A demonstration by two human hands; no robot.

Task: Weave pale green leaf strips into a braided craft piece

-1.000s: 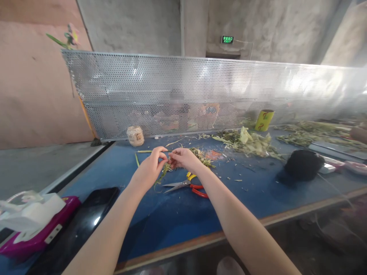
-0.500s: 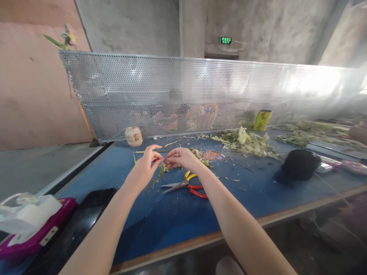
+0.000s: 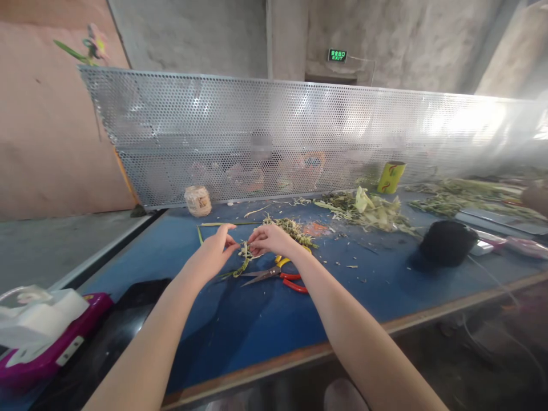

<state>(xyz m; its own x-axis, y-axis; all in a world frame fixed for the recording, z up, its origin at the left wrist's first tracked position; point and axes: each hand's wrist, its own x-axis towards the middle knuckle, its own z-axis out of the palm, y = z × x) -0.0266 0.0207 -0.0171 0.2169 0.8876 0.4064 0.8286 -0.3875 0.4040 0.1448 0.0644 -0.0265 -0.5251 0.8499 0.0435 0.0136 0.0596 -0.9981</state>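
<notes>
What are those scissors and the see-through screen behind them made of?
Scissors: the blades look like bare metal, by their grey shine; the red and yellow handles perhaps plastic, evenly coloured. Screen: seemingly perforated sheet metal, silvery, glossy, full of small holes.

Whether the left hand [image 3: 209, 254] touches the small, pale-green leafy sprig [image 3: 244, 260] I can't make out; the right hand [image 3: 272, 238] hides its far end, and its own grip with it. The right forearm [image 3: 338, 319] covers part of the scissors with red and yellow handles [image 3: 274, 272]. At near left, the left forearm [image 3: 158, 331] overlaps a flat, glossy black object [image 3: 107, 342], cut off nearby, as is the magenta plastic device [image 3: 92, 319]. Shapes behind the silvery perforated metal screen [image 3: 205, 120] are blurred; a brownish form [image 3: 537, 197] at far right is too.
</notes>
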